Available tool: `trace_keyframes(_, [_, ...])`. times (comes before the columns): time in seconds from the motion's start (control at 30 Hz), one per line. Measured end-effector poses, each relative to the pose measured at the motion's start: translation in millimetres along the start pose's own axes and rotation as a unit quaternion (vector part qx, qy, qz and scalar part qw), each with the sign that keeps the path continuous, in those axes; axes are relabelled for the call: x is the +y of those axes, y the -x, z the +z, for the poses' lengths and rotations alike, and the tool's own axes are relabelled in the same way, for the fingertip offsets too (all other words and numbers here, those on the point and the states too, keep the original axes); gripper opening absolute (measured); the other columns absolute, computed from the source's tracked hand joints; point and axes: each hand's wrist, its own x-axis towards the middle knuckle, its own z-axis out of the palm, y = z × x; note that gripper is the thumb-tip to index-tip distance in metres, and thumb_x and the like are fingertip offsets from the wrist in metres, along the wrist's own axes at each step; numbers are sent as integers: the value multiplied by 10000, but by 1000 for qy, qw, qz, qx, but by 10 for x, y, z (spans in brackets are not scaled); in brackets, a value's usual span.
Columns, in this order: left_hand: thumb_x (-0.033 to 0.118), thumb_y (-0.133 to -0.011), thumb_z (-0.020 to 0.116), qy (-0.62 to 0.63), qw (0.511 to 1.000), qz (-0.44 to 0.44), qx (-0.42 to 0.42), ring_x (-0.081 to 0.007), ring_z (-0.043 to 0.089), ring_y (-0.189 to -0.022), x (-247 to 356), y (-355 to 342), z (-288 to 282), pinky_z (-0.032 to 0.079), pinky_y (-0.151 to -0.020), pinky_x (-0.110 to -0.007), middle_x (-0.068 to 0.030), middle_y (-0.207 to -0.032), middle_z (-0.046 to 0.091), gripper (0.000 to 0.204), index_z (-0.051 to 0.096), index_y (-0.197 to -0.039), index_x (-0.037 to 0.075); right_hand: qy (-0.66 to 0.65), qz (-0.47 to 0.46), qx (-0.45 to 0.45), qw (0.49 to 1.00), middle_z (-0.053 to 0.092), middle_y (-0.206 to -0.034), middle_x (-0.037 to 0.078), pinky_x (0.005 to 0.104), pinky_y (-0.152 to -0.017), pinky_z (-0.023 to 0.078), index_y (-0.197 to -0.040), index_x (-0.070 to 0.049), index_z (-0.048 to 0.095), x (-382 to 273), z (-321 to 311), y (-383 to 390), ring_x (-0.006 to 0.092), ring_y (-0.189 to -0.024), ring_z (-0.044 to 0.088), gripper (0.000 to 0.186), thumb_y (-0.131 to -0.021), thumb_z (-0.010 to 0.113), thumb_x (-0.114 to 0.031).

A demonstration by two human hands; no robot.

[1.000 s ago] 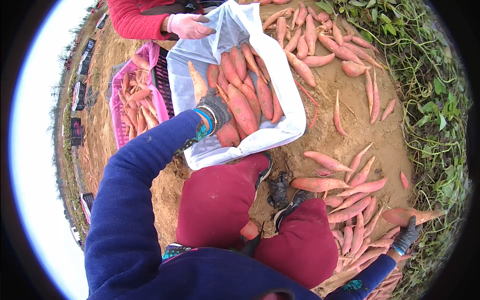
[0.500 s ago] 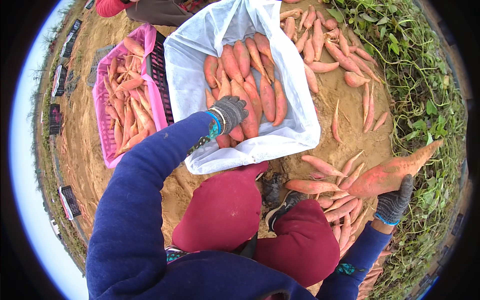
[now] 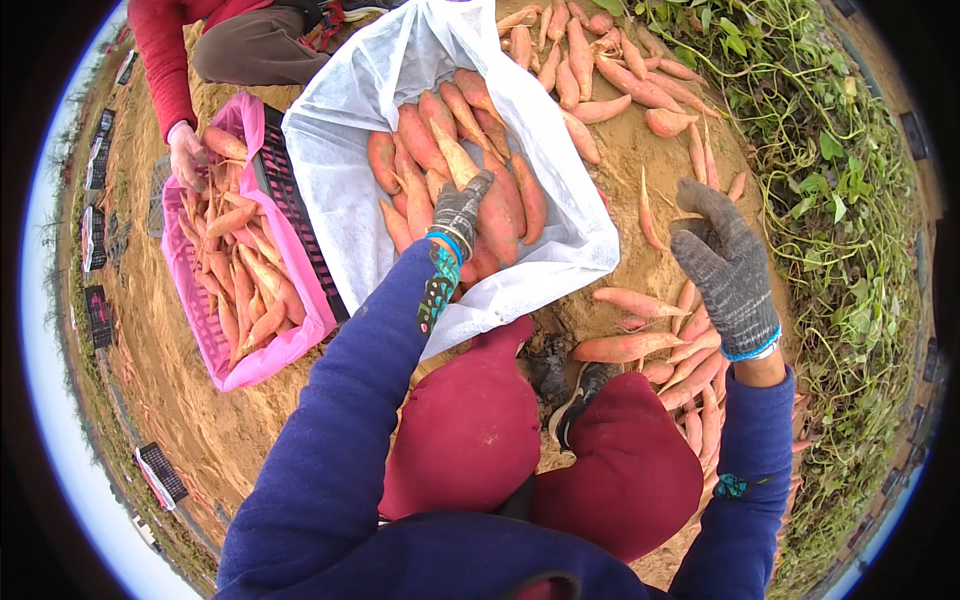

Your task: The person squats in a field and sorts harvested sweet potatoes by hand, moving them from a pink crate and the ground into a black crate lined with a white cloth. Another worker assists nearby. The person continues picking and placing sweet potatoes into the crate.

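My left hand (image 3: 461, 216), in a dark striped glove, is inside the crate lined with white cloth (image 3: 335, 170). Its fingers are closed around a pale-tipped sweet potato (image 3: 457, 160), partly hidden by the glove. More reddish sweet potatoes (image 3: 533, 200) lie beneath and around that hand. Over the bare soil to the right of this crate, my right hand (image 3: 732, 270) is raised with thumb and fingers apart, holding nothing. Below it, a loose pile of sweet potatoes (image 3: 690, 375) lies on the ground beside my right knee.
At left stands a pink-lined crate (image 3: 205, 350) full of thinner sweet potatoes; a co-worker's hand (image 3: 187, 157) is at its far edge. Another sweet potato heap (image 3: 640, 85) lies at the back right. Green vines (image 3: 840, 200) border the right side.
The large sweet potato has left my right hand, which has moved up and inward and opened. A co-worker's hand now shows at the pink-lined crate. The whole view has shifted.
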Motion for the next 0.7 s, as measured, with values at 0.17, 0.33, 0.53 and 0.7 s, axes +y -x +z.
trace_keyframes(0.17, [243,-811,674,-290,941,172,30,-255,572,-1033,-288,61,-204,482,-816,-343,-197,-1161,545,550,474,-1269,15,83,218,280,931,580,-1199,110,288,-764,529,-1287,-10,511,997,-899,1791,181,-950,611,438,-887,615,-155])
trace_keyframes(0.33, [345,-843,559,-591,793,135,63,-395,289,-1348,-300,397,-482,247,-1101,-494,-254,-1435,330,657,392,-1382,8,-84,315,484,812,629,-996,68,251,-595,534,-1243,-21,530,1587,-684,3705,149,-773,628,383,-896,604,-167])
trace_keyframes(0.53, [348,-824,565,-754,626,135,-144,-403,271,-1356,-421,646,-453,220,-1115,-526,-183,-1474,291,674,377,-1389,31,-112,327,522,780,626,-844,70,252,-512,493,-1162,-13,570,1933,-106,4379,156,-609,591,330,-852,647,-95])
trace_keyframes(0.7, [313,-788,638,-529,836,130,66,-364,414,-1266,-460,317,-738,316,-1086,-425,-227,-1381,393,698,385,-1372,28,-88,338,490,798,635,-831,71,253,-476,496,-1144,-26,582,1887,-307,4286,148,-622,614,300,-859,641,-98])
